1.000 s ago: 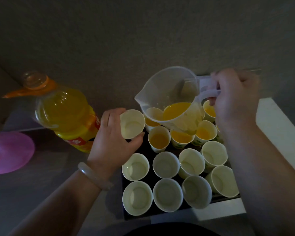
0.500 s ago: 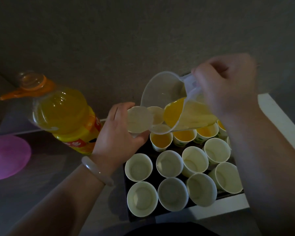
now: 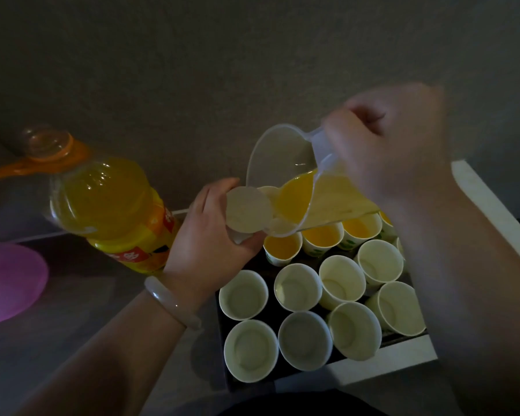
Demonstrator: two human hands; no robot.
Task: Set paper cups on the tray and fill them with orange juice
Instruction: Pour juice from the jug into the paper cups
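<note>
My left hand (image 3: 210, 250) grips a paper cup (image 3: 246, 210) lifted above the left edge of the black tray (image 3: 222, 349). My right hand (image 3: 391, 151) holds the handle of a clear plastic jug (image 3: 285, 163) tilted to the left, its spout right at the held cup. Orange juice (image 3: 297, 196) pools toward the spout. On the tray stand several empty paper cups (image 3: 243, 294) in the near rows and several juice-filled cups (image 3: 282, 246) in the far row, partly hidden under the jug.
An open orange juice bottle (image 3: 108, 202) stands left of my left hand, close to the wrist. A pink plastic lid or plate (image 3: 9, 283) lies at the far left. A wall rises just behind the tray. A white ledge (image 3: 487, 205) borders the right side.
The right hand has raised the jug and tipped it further left toward the held cup. The left hand lifted the cup slightly and tilted it to meet the spout.
</note>
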